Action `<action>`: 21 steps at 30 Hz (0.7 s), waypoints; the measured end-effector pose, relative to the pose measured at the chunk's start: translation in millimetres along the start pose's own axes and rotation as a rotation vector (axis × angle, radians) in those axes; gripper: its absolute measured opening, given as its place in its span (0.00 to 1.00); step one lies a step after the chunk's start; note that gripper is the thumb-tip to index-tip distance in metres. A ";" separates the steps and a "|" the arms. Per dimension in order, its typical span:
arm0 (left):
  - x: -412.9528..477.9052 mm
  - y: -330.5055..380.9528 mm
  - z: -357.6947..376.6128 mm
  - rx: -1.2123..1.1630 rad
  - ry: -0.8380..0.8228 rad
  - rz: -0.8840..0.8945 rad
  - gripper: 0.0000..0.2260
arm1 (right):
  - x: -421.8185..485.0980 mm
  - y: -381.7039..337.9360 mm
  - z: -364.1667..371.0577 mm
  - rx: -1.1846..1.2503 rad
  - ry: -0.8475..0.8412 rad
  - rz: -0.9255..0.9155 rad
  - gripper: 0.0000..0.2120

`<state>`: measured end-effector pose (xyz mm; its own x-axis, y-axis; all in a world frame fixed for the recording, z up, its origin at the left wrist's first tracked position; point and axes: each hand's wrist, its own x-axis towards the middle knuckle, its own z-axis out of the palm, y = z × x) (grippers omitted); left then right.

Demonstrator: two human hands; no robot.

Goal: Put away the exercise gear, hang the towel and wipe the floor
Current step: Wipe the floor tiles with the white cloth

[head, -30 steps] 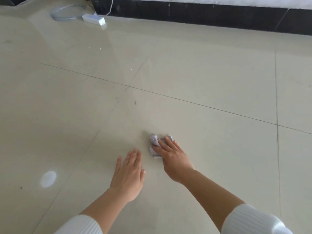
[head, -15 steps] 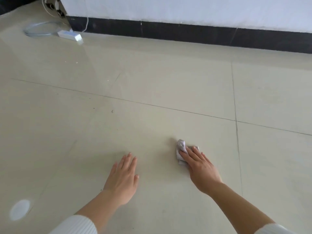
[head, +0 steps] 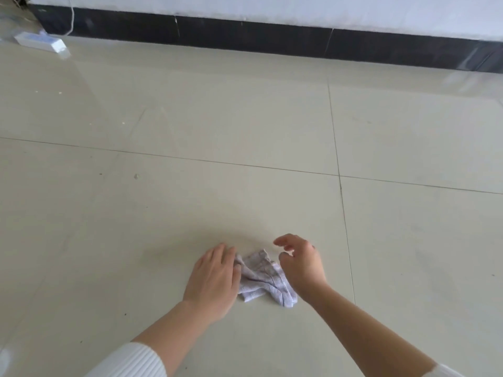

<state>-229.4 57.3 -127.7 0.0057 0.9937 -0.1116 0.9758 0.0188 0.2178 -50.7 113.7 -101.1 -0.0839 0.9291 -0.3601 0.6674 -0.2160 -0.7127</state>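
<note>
Cloth (head: 262,276) crumpled on floor (head: 245,118), well apart from its wall edge | left hand (head: 215,278) flat, fingers straight, touching cloth | right hand (head: 302,263) loosely curled above it, holding nothing | risk, we judge: bunched cloth smears, misses specks (head: 136,176)

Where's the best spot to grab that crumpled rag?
Probably pinch the raised fold in the middle of the rag, coming down from above. It lies flat on the floor, so its edges offer little, and the left hand rests at its left edge.
</note>
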 end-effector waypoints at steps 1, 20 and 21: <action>-1.3 0.4 1.0 -0.017 -0.008 -0.004 0.19 | 2.1 2.6 -3.7 -0.086 -0.021 0.011 0.14; 9.2 1.7 -14.5 -0.888 0.022 -0.328 0.18 | 3.7 -15.7 -11.2 0.373 -0.244 0.166 0.08; 11.9 3.9 -17.1 -0.978 0.019 -0.372 0.19 | 4.3 -17.2 -13.1 0.430 -0.255 0.178 0.09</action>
<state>-229.2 71.1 -111.6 -0.2704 0.9083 -0.3193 0.3130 0.3966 0.8630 -52.8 125.4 -82.6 -0.2101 0.7760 -0.5947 0.3285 -0.5169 -0.7905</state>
